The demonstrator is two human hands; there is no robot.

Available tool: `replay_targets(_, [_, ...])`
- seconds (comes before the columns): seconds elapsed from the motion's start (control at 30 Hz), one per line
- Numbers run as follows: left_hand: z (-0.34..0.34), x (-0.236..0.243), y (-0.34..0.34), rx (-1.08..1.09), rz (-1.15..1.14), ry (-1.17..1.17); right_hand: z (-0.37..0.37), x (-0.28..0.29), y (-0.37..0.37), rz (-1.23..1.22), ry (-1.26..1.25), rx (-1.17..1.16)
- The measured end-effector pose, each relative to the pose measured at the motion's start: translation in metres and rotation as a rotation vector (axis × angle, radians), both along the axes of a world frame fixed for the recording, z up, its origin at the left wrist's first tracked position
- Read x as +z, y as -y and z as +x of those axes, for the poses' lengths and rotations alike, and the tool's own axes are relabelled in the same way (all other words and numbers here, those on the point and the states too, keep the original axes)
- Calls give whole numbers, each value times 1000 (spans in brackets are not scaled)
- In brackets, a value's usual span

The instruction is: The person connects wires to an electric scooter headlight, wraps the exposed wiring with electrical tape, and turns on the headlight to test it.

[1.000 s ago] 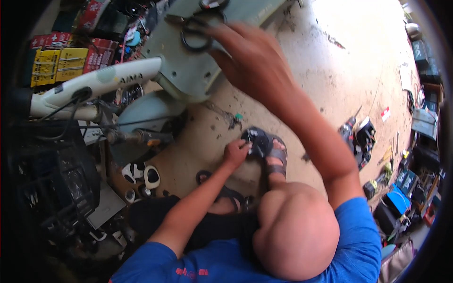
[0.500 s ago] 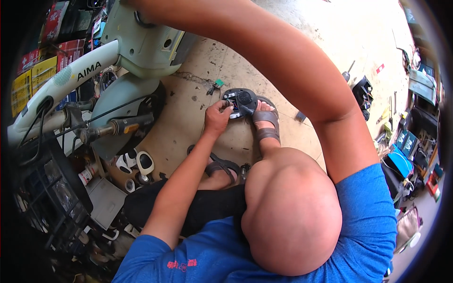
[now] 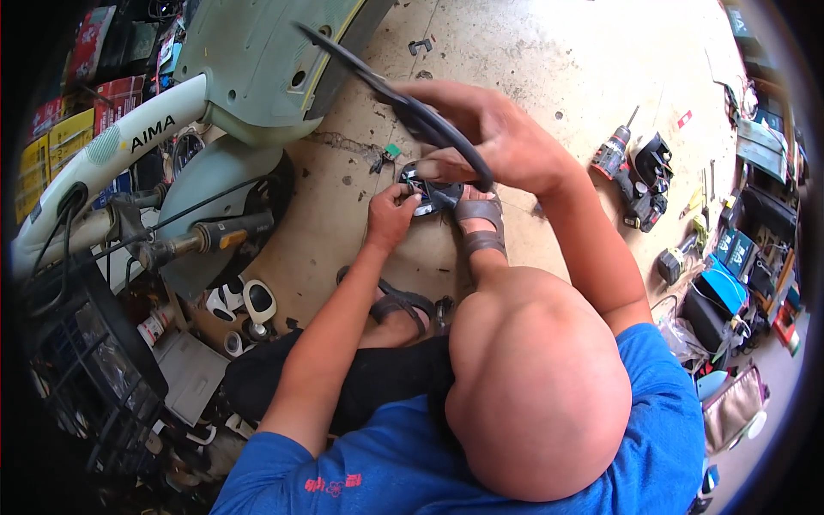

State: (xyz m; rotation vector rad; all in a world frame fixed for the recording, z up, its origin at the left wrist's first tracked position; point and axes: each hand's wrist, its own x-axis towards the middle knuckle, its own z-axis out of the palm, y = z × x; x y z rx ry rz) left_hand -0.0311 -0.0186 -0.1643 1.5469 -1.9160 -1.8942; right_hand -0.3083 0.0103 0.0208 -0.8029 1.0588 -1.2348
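Note:
My left hand point(image 3: 390, 215) has its fingers closed at the edge of a black plastic housing point(image 3: 438, 202) with exposed inside parts, near my sandalled right foot. My right hand point(image 3: 489, 142) grips a long black tool point(image 3: 386, 94) above the housing, seen edge-on, apparently the scissors. Its narrow end reaches over the pale green body point(image 3: 257, 51) of a two-wheeler. A small green piece point(image 3: 392, 150) lies on the floor just beyond the housing.
The scooter's white tube point(image 3: 129, 137) and front fork point(image 3: 215, 232) are at left, beside stacked boxes point(image 3: 120, 103). A red drill point(image 3: 609, 153) and black parts point(image 3: 648, 184) lie on the floor point(image 3: 549, 77) at right, with assorted clutter along that side.
My right hand took the black tool from the green body and brought it down and right over the housing. My left hand moved up and left, staying at the housing.

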Motion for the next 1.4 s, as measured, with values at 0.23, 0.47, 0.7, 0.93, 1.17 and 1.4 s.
replay_targets(0.23, [-6,2,7,50,146,-20,3,-77,-114,232,-836,-44])
replay_targets(0.47, [-12,5,10,140,209,-33,18,-120,-150,69,-1127,106])
replay_targets(0.7, [-10,6,8,0,20,-43,17,-140,-108,-50,-1179,175])
replay_targets(0.93, [-12,9,9,-17,-127,27,18,-149,-86,-132,-1173,329])
replay_targets(1.17, [-14,25,17,-343,-636,166,22,-152,-81,-163,-1201,372])
replay_targets(1.4, [-24,21,15,-357,-667,68,31,-169,-79,-118,-1215,420])
